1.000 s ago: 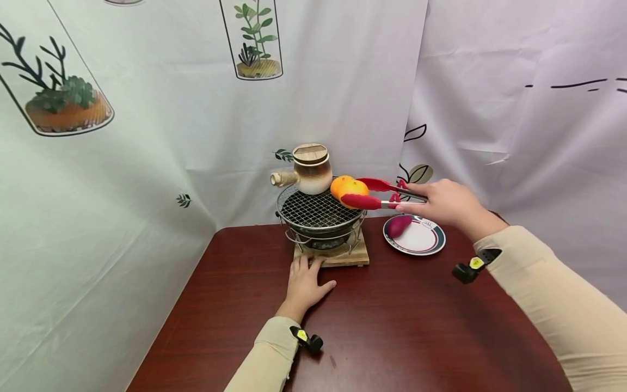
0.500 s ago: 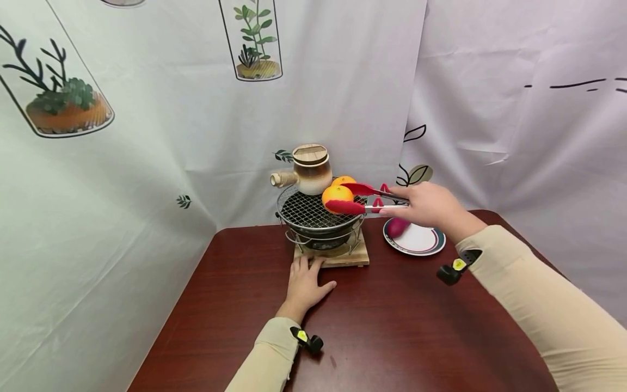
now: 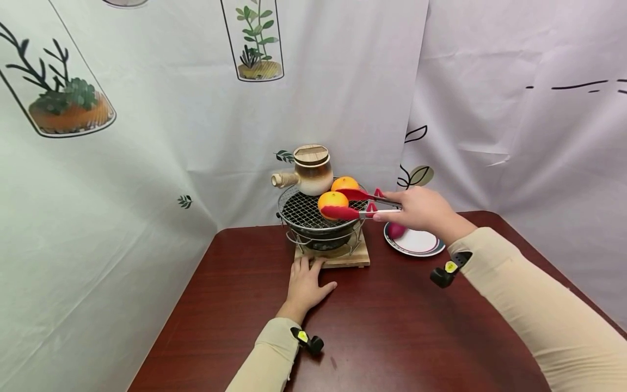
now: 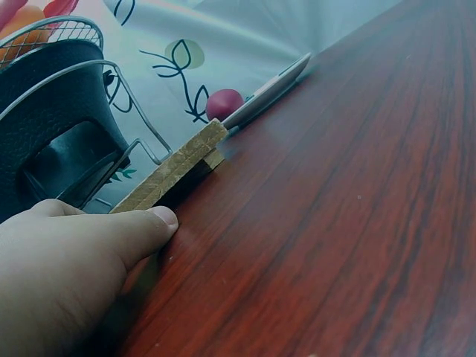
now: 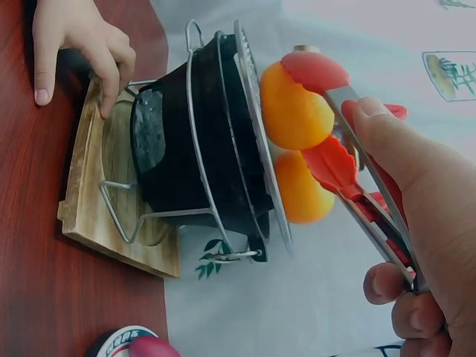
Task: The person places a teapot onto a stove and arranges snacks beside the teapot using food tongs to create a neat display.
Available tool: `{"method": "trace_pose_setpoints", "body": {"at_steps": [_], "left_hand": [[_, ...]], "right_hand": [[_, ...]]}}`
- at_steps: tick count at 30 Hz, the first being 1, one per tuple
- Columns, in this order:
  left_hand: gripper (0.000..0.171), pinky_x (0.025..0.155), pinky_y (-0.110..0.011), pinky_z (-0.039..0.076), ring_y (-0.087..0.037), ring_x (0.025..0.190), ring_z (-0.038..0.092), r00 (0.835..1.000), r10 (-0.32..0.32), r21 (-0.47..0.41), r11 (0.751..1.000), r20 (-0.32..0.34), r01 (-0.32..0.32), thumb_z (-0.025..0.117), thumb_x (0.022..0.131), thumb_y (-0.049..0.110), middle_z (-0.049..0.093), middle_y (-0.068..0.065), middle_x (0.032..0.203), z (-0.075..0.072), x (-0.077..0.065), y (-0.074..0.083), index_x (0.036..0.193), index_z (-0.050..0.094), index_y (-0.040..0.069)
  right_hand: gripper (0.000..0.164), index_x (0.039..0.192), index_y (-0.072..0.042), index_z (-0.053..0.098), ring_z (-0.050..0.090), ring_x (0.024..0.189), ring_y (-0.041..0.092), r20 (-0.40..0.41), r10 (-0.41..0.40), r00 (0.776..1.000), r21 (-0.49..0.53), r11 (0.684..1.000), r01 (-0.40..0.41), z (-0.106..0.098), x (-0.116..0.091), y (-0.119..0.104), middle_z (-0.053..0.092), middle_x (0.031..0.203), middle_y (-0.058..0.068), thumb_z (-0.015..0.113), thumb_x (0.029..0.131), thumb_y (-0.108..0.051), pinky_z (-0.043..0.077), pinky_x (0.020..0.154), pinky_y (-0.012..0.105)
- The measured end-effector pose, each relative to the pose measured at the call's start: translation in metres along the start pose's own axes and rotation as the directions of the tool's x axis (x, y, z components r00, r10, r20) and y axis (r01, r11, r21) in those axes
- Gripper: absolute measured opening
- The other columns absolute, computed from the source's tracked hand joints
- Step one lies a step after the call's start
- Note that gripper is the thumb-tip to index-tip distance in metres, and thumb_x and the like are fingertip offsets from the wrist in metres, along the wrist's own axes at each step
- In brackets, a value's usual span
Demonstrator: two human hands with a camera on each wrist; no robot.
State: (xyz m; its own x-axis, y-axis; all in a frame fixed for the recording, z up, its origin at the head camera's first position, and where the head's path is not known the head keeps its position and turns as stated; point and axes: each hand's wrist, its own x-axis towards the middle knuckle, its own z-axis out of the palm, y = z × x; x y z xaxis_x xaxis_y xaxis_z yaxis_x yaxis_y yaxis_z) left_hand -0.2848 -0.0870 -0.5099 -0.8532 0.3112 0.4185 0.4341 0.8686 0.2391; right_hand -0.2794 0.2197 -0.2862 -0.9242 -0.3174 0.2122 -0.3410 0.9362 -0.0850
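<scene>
My right hand (image 3: 421, 209) grips red-tipped metal tongs (image 3: 343, 213). In the right wrist view, the tongs' red heads (image 5: 316, 71) lie on either side of an orange (image 5: 296, 111), at or just over the wire rack (image 3: 303, 211) of a round black grill (image 5: 175, 141). A second orange (image 3: 345, 183) sits behind it on the rack. My left hand (image 3: 305, 286) rests with fingers extended at the front edge of the wooden base (image 3: 350, 259) under the grill. Its thumb (image 4: 149, 227) lies out over the tabletop, beside the board.
A clay pot (image 3: 313, 175) with a wooden lid and side handle stands at the rack's back left. Right of the grill is a white plate (image 3: 425, 240) with a purple-red oblong thing (image 3: 395, 231) on it. A printed cloth (image 3: 171, 136) hangs behind the dark red table (image 3: 382, 326).
My right hand has moved the tongs and the orange left and slightly toward me, from beside the second orange to in front of it. The left hand stays in place.
</scene>
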Motion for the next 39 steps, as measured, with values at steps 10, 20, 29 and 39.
{"method": "trace_pose_setpoints", "body": {"at_steps": [10, 20, 29, 39], "left_hand": [[0.067, 0.112, -0.054, 0.030, -0.036, 0.130, 0.038, 1.000, 0.001, -0.009, 1.000, 0.008, -0.001, 0.077, 0.081, 0.053, 0.044, -0.015, 0.137, -0.0029, -0.0004, 0.0025, 0.135, 0.059, 0.020], [0.067, 0.112, -0.053, 0.030, -0.036, 0.130, 0.038, 1.000, -0.001, 0.007, 1.000, 0.015, 0.001, 0.076, 0.081, 0.055, 0.044, -0.014, 0.137, -0.0013, -0.0001, 0.0015, 0.136, 0.058, 0.020], [0.067, 0.112, -0.053, 0.029, -0.036, 0.131, 0.037, 1.000, -0.007, 0.005, 1.000, 0.018, 0.007, 0.076, 0.081, 0.055, 0.044, -0.015, 0.137, -0.0013, -0.0002, 0.0013, 0.136, 0.058, 0.021], [0.067, 0.111, -0.053, 0.030, -0.036, 0.130, 0.038, 1.000, -0.001, 0.007, 1.000, 0.009, 0.001, 0.076, 0.081, 0.055, 0.044, -0.015, 0.137, -0.0021, -0.0006, 0.0019, 0.136, 0.058, 0.021]], "right_hand": [[0.086, 0.145, -0.019, 0.056, 0.065, 0.102, 0.036, 0.000, -0.012, 1.000, -0.014, 1.000, 0.012, 0.0034, 0.0019, -0.0024, 0.072, 0.111, 0.020, 0.052, 0.085, -0.080, 0.054, 0.074, 0.052], [0.091, 0.145, -0.019, 0.057, 0.066, 0.099, 0.036, 0.001, -0.014, 1.000, -0.023, 1.000, 0.014, 0.0048, 0.0042, -0.0053, 0.071, 0.111, 0.021, 0.047, 0.083, -0.085, 0.055, 0.072, 0.052], [0.091, 0.146, -0.018, 0.056, 0.066, 0.097, 0.036, 0.008, -0.011, 1.000, -0.019, 1.000, 0.011, 0.0044, 0.0042, -0.0062, 0.072, 0.105, 0.019, 0.050, 0.083, -0.084, 0.055, 0.070, 0.052], [0.092, 0.148, -0.017, 0.053, 0.066, 0.101, 0.037, -0.029, -0.008, 1.000, 0.034, 0.999, 0.009, -0.0019, 0.0028, -0.0047, 0.071, 0.114, 0.021, 0.054, 0.083, -0.081, 0.053, 0.078, 0.053]]}}
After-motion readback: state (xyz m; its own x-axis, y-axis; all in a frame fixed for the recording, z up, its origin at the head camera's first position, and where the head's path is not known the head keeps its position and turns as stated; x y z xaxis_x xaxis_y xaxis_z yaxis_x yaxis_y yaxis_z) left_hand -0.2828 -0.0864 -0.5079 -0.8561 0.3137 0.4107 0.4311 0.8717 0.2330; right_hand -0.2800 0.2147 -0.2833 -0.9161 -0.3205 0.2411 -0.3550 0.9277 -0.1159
